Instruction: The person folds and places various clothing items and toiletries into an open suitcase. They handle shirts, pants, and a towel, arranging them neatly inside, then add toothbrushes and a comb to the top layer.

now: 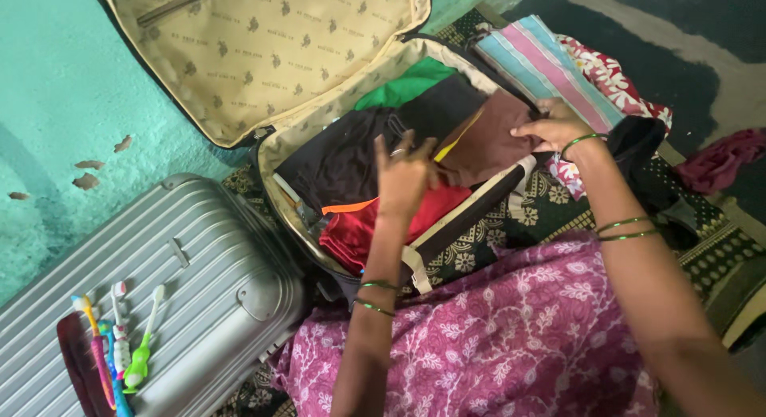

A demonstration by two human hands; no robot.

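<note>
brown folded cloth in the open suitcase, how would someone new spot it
Start at the open suitcase with the beige patterned lining. In its packed half, look at the far corner under the right hand. The brown folded cloth lies there, duller than the green and red garments nearby.

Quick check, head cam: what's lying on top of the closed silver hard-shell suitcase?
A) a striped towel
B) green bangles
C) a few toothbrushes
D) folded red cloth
C: several toothbrushes lie on the ribbed lid of the silver suitcase at lower left; the red cloth sits inside the open soft suitcase, where the left hand and right hand rest on the folded clothes.
</note>
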